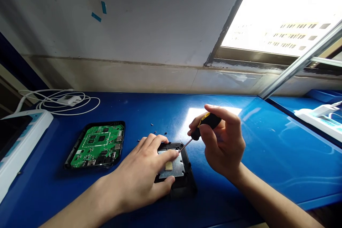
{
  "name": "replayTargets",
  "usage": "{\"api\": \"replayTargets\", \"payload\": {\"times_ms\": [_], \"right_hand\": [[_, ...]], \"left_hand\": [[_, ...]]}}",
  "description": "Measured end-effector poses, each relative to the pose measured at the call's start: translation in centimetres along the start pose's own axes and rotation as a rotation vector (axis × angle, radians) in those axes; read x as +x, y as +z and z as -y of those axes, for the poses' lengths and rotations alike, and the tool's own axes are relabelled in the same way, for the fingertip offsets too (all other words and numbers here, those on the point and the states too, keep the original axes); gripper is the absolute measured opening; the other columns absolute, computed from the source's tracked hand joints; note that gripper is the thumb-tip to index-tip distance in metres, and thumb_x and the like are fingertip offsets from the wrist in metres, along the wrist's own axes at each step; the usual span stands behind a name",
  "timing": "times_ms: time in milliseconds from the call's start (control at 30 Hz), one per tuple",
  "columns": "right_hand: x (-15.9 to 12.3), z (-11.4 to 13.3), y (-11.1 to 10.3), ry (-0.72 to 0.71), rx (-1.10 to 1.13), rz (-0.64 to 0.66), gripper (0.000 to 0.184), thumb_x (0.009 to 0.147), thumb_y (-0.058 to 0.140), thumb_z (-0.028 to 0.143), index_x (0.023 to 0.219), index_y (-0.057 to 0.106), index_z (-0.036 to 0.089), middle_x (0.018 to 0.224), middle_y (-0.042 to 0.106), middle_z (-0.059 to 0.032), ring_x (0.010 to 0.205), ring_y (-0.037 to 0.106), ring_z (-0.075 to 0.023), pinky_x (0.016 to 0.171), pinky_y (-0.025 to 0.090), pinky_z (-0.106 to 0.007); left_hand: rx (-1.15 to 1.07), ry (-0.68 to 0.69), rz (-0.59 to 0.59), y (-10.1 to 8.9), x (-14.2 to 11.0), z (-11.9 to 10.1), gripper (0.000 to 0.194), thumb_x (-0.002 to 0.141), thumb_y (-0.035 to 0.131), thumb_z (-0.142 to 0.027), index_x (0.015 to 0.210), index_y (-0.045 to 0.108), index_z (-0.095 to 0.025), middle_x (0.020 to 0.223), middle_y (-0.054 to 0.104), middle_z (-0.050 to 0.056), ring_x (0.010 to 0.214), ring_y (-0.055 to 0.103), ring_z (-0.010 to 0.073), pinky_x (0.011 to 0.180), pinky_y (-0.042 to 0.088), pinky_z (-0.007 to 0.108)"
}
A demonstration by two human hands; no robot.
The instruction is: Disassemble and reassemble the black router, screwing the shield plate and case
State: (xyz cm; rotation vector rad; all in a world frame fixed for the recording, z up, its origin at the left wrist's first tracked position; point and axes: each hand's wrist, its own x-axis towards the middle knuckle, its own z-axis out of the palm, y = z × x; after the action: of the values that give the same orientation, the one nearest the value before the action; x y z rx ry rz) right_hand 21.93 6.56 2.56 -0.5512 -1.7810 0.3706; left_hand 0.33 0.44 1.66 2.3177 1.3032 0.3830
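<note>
My left hand (145,169) lies over a black device shell (184,181) that carries a silver metal plate (176,166) with a small tan pad on it. Its fingers press down on the plate and its thumb hooks the near edge. My right hand (223,142) is closed round a black and yellow screwdriver (207,123). The thin shaft slants down and left, and its tip touches the plate's far corner, beside my left fingertips.
A black tray holding a green circuit board (97,145) lies to the left on the blue worktop (267,149). Tiny screws (155,126) are scattered behind the shell. A coiled white cable (64,100) and a white device (18,139) sit far left; a white power strip (317,115) far right.
</note>
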Motion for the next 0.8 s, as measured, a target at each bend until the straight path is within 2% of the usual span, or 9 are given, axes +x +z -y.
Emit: {"api": "replayTargets", "payload": {"times_ms": [233,500,667,800], "right_hand": [[0.1,0.5,-0.2,0.023,0.026,-0.069,0.041,0.101,0.053,0.012,0.139,0.059,0.027,0.116,0.072,-0.0067,0.083,0.076,-0.0165,0.067,0.067,-0.035],[0.4,1.4,0.0,-0.011,-0.026,-0.037,0.044,0.096,0.059,0.004,0.132,0.062,0.029,0.101,0.07,0.0,0.074,0.074,-0.0112,0.064,0.065,-0.029],[0.4,1.1,0.1,0.02,-0.02,-0.053,0.039,0.098,0.057,0.007,0.13,0.062,0.029,0.099,0.069,0.0005,0.073,0.073,-0.0099,0.064,0.064,-0.027],[0.2,0.6,0.0,0.027,0.023,-0.022,0.04,0.1,0.054,0.01,0.135,0.057,0.029,0.093,0.067,0.0012,0.072,0.071,-0.0112,0.062,0.062,-0.028]], "left_hand": [[0.002,-0.004,0.008,-0.1,0.1,0.0,0.045,0.089,0.071,-0.033,0.133,0.062,-0.038,0.143,0.048,0.007,0.129,0.046,0.0338,0.109,0.045,0.059],[-0.004,-0.01,0.009,0.0,0.1,0.0,0.047,0.089,0.07,-0.034,0.135,0.061,-0.039,0.144,0.047,0.006,0.13,0.045,0.0332,0.109,0.045,0.056],[0.006,-0.003,-0.005,0.2,0.0,0.2,0.046,0.089,0.07,-0.034,0.134,0.061,-0.039,0.143,0.048,0.006,0.13,0.045,0.0341,0.11,0.044,0.058],[0.007,0.007,-0.006,0.4,0.0,0.2,0.046,0.089,0.07,-0.034,0.133,0.061,-0.039,0.142,0.048,0.006,0.13,0.045,0.0347,0.109,0.044,0.06]]}}
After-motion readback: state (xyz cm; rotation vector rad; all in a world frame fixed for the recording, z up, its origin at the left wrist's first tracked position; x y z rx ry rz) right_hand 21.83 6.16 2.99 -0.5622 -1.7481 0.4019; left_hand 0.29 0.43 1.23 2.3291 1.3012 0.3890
